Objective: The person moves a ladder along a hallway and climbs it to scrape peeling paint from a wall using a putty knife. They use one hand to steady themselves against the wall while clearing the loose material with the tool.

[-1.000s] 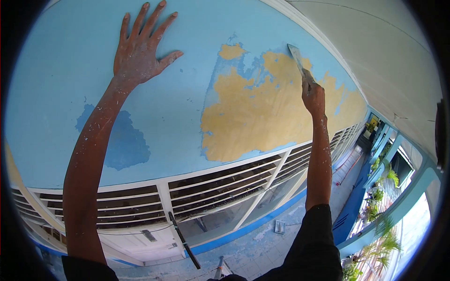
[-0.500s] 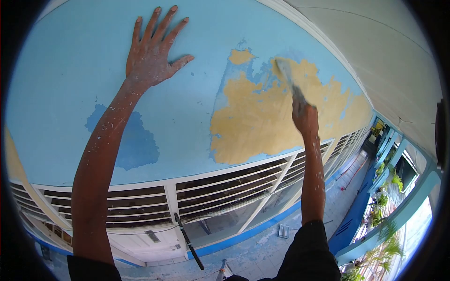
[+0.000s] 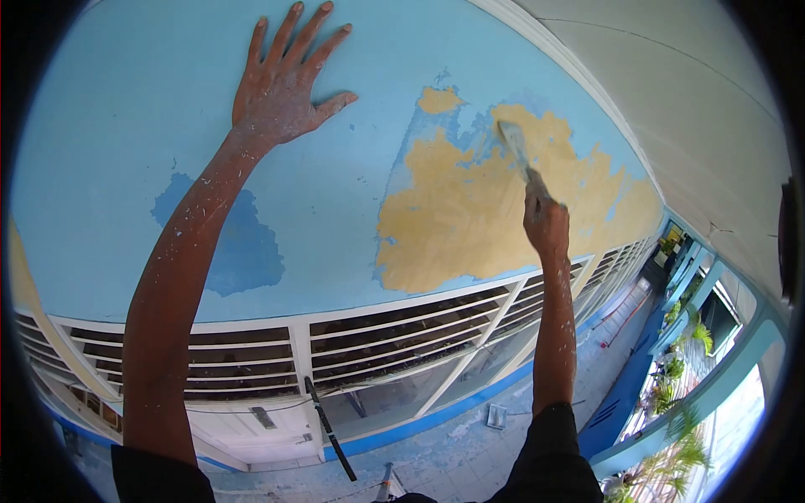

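Note:
My left hand [image 3: 285, 88] lies flat on the light blue wall [image 3: 335, 201], fingers spread, with flecks of paint on hand and forearm. In my right hand [image 3: 545, 220] is a paint scraper [image 3: 514, 144], gripped by its handle. Its blade is against the wall at the upper part of a large bare yellow patch [image 3: 453, 210], where blue paint edges the area. A darker blue patch [image 3: 243, 243] shows partly behind my left forearm.
Below the wall run white louvred openings [image 3: 402, 331] and a white door [image 3: 243, 427]. A black pole [image 3: 331, 432] leans there. Far down on the floor lie a small tray [image 3: 496, 417] and a red metal frame [image 3: 625, 314]. Plants [image 3: 671, 394] line the right side.
The scraper blade has moved slightly down and right along the yellow patch, with my right hand slightly lower. My left hand stays on the wall; the view has shifted a little.

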Available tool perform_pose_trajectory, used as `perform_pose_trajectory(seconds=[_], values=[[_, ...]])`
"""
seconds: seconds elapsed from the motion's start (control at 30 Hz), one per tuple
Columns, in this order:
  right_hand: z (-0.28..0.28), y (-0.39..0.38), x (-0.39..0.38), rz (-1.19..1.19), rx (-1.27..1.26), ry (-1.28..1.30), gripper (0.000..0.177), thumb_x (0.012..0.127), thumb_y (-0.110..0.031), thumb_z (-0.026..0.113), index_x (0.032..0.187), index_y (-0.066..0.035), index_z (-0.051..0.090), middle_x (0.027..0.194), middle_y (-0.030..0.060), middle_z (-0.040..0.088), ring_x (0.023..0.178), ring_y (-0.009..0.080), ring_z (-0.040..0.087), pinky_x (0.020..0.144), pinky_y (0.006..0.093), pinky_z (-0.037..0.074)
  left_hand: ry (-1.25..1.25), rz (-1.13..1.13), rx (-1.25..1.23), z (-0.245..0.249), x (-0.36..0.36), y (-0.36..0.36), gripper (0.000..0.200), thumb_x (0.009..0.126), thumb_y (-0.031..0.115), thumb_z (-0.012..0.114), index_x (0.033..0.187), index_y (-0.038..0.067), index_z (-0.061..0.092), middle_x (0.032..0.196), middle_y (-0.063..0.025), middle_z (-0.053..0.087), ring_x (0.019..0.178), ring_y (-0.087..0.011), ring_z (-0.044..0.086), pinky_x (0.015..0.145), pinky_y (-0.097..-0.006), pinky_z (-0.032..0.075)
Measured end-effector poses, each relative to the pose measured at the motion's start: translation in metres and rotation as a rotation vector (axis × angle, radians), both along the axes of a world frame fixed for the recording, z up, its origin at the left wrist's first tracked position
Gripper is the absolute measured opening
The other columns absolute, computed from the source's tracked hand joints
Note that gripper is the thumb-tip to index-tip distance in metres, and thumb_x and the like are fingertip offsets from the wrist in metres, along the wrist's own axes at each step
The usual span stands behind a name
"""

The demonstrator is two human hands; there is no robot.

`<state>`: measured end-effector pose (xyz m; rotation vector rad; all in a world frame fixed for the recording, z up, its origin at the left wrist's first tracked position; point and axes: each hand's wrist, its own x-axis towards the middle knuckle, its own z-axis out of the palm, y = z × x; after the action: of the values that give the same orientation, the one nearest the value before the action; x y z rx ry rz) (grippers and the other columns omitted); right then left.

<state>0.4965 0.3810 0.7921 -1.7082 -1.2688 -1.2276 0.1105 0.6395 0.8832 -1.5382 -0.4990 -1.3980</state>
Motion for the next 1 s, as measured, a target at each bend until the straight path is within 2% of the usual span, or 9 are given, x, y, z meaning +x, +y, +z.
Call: perform_pose_trajectory(seconds=[0.1, 0.17, 0.3, 0.33, 0.37, 0.5, 0.6, 0.77, 1.0], values=[[0.044, 0.015, -0.004, -0.002, 0.072, 0.02, 0.038, 0.102, -0.017, 0.059, 0.138, -0.008, 0.066, 0.071, 0.03, 0.063, 0.063, 0.0468, 0.065, 0.054, 0.0516, 0.05, 0.005, -0.025, 0.027, 0.0, 0.0, 0.003, 0.091, 0.091, 0.078, 0.053, 0.166, 0.036, 0.024, 0.175, 0.0012, 0.015, 0.162, -0.0261, 0.012, 0.13, -0.0581, 0.01], [0.048, 0.017, -0.015, 0.019, 0.09, 0.041, 0.037, 0.102, -0.018, 0.058, 0.137, -0.006, 0.066, 0.069, 0.0292, 0.062, 0.061, 0.0469, 0.064, 0.052, 0.0514, 0.049, 0.005, -0.008, 0.012, 0.001, 0.0, 0.0, 0.091, 0.091, 0.079, 0.053, 0.166, 0.036, 0.024, 0.175, 0.0013, 0.015, 0.161, -0.0259, 0.012, 0.13, -0.058, 0.01], [-0.015, 0.017, -0.033, -0.025, 0.02, 0.019, 0.037, 0.104, -0.019, 0.056, 0.138, -0.008, 0.066, 0.074, 0.0312, 0.063, 0.064, 0.0485, 0.065, 0.055, 0.0537, 0.052, 0.002, 0.156, -0.157, -0.001, -0.001, -0.014, 0.091, 0.09, 0.08, 0.053, 0.166, 0.036, 0.025, 0.175, 0.0016, 0.015, 0.161, -0.0257, 0.012, 0.13, -0.0578, 0.01], [-0.037, 0.02, -0.035, 0.114, 0.089, -0.096, 0.038, 0.104, -0.018, 0.057, 0.139, -0.009, 0.065, 0.073, 0.0313, 0.063, 0.063, 0.0485, 0.065, 0.055, 0.0534, 0.052, -0.008, 0.13, -0.133, 0.001, -0.004, -0.013, 0.091, 0.09, 0.08, 0.053, 0.165, 0.036, 0.025, 0.175, 0.0015, 0.015, 0.161, -0.0257, 0.012, 0.13, -0.0577, 0.009], [-0.043, 0.019, -0.048, 0.085, 0.049, -0.027, 0.038, 0.104, -0.018, 0.057, 0.139, -0.009, 0.066, 0.071, 0.0309, 0.062, 0.062, 0.0478, 0.065, 0.054, 0.0528, 0.052, -0.018, 0.105, -0.112, 0.001, -0.004, -0.009, 0.092, 0.09, 0.08, 0.053, 0.165, 0.036, 0.025, 0.175, 0.0015, 0.015, 0.161, -0.0256, 0.012, 0.13, -0.0576, 0.009], [0.003, 0.021, -0.066, 0.038, 0.062, 0.025, 0.035, 0.103, -0.016, 0.06, 0.136, -0.007, 0.068, 0.065, 0.0284, 0.062, 0.056, 0.0447, 0.064, 0.05, 0.0506, 0.049, -0.001, 0.064, -0.093, -0.001, -0.001, -0.006, 0.092, 0.089, 0.08, 0.055, 0.165, 0.036, 0.026, 0.175, 0.0013, 0.016, 0.161, -0.0256, 0.012, 0.13, -0.0577, 0.008], [0.017, 0.024, -0.07, -0.015, 0.06, 0.046, 0.036, 0.103, -0.015, 0.059, 0.136, -0.005, 0.067, 0.069, 0.0305, 0.06, 0.059, 0.0461, 0.064, 0.051, 0.0481, 0.048, 0.003, 0.053, -0.07, 0.0, -0.001, -0.004, 0.092, 0.089, 0.079, 0.056, 0.165, 0.036, 0.026, 0.175, 0.0013, 0.016, 0.161, -0.0259, 0.012, 0.13, -0.0581, 0.008], [-0.04, 0.021, -0.093, 0.036, 0.002, 0.172, 0.034, 0.102, -0.013, 0.06, 0.134, -0.005, 0.068, 0.082, 0.0345, 0.064, 0.075, 0.0481, 0.068, 0.062, 0.051, 0.054, -0.007, -0.005, -0.018, 0.002, -0.002, 0.0, 0.091, 0.09, 0.078, 0.056, 0.166, 0.036, 0.025, 0.175, 0.001, 0.016, 0.161, -0.0263, 0.012, 0.13, -0.0579, 0.009], [0.045, 0.038, -0.076, 0.046, 0.162, 0.182, 0.034, 0.104, -0.019, 0.055, 0.129, 0.0, 0.069, 0.08, 0.0341, 0.063, 0.075, 0.0495, 0.067, 0.058, 0.0514, 0.052, 0.004, 0.007, -0.012, 0.0, 0.0, 0.003, 0.092, 0.09, 0.08, 0.053, 0.165, 0.036, 0.026, 0.175, 0.0005, 0.016, 0.161, -0.0264, 0.013, 0.13, -0.0583, 0.009]])
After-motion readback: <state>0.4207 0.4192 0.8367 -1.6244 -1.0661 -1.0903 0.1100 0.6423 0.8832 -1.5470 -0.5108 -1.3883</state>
